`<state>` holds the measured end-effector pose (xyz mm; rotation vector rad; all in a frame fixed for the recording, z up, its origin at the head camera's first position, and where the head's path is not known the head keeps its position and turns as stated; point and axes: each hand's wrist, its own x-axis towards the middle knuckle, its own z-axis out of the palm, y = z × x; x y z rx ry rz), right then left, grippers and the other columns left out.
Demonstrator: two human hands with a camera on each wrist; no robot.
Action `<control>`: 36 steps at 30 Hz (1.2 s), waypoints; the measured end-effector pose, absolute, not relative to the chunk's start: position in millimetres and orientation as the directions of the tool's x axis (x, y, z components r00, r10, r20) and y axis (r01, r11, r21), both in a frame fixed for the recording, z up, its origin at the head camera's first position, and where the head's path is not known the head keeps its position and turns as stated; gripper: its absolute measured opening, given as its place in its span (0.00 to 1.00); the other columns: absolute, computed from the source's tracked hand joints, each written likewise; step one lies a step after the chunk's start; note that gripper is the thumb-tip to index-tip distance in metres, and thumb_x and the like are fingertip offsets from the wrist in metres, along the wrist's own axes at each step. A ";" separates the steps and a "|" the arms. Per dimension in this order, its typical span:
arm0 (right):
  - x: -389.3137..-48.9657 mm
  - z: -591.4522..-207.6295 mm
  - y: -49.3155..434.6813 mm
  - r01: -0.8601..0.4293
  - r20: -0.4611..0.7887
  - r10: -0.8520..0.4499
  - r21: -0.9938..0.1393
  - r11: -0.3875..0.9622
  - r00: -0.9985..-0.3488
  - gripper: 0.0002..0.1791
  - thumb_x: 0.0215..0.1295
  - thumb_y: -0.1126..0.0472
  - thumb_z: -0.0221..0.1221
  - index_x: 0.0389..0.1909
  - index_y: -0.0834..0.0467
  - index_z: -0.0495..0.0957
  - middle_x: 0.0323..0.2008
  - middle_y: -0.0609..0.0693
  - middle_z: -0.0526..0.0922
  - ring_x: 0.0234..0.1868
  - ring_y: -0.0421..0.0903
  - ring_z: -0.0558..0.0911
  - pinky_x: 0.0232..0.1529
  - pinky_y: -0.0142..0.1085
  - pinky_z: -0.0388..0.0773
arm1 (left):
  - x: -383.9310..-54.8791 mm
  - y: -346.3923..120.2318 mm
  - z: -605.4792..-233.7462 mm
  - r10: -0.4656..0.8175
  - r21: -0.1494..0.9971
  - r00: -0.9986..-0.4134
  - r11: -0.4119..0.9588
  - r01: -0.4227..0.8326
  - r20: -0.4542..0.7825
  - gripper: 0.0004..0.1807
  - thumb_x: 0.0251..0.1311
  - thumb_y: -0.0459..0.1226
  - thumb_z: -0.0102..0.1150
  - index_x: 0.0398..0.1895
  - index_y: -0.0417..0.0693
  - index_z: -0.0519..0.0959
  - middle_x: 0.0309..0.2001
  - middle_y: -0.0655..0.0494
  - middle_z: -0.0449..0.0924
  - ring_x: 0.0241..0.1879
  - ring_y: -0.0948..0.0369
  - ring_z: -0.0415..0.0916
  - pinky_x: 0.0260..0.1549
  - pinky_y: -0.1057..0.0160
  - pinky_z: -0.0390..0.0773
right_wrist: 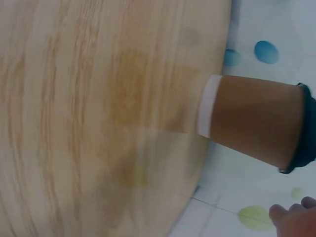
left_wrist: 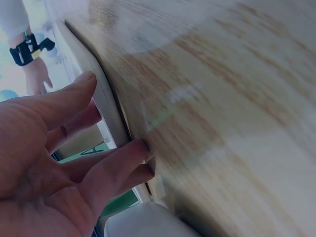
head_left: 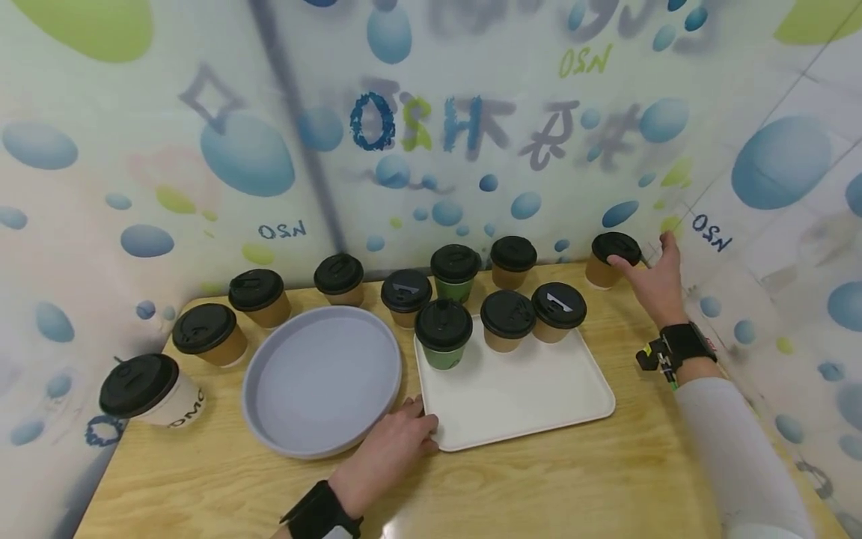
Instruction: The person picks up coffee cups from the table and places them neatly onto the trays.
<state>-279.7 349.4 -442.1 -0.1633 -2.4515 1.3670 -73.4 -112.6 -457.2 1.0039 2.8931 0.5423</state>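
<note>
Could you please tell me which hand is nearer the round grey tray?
Left. The left hand is beside the round grey tray; the right hand is beyond the white tray, at a brown cup.

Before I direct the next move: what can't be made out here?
- Cup contents, head view: hidden by black lids.
- Lettering on white cup, head view: partly curves out of sight.
- Right hand, right wrist view: mostly cut off at lower right.
- Lid of far-right cup, right wrist view: cut by right edge.
</note>
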 end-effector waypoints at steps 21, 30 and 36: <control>-303.2 -478.6 349.3 0.035 0.086 0.214 -0.862 0.506 -0.973 0.66 0.65 0.41 0.68 0.81 0.63 0.28 0.80 0.71 0.41 0.79 0.67 0.50 0.76 0.60 0.50 | -70.3 -111.3 -458.4 0.602 0.340 -0.793 0.728 0.595 0.096 0.12 0.57 0.41 0.74 0.28 0.50 0.78 0.36 0.52 0.77 0.33 0.58 0.73 0.25 0.65 0.74; -303.9 -478.9 348.8 0.055 0.093 0.234 -0.829 0.556 -0.968 0.63 0.66 0.40 0.66 0.79 0.69 0.33 0.75 0.77 0.51 0.75 0.72 0.58 0.73 0.63 0.55 | -71.4 -109.8 -457.2 0.602 0.339 -0.793 0.731 0.592 0.089 0.12 0.57 0.41 0.74 0.28 0.50 0.78 0.37 0.51 0.78 0.33 0.57 0.75 0.25 0.64 0.75; -302.7 -475.4 349.2 0.062 0.081 0.234 -0.834 0.548 -0.969 0.63 0.66 0.39 0.65 0.79 0.69 0.34 0.74 0.77 0.53 0.74 0.72 0.59 0.73 0.63 0.56 | -71.0 -111.3 -456.5 0.591 0.337 -0.803 0.742 0.580 0.081 0.12 0.57 0.41 0.74 0.29 0.49 0.78 0.37 0.51 0.78 0.34 0.57 0.76 0.26 0.64 0.76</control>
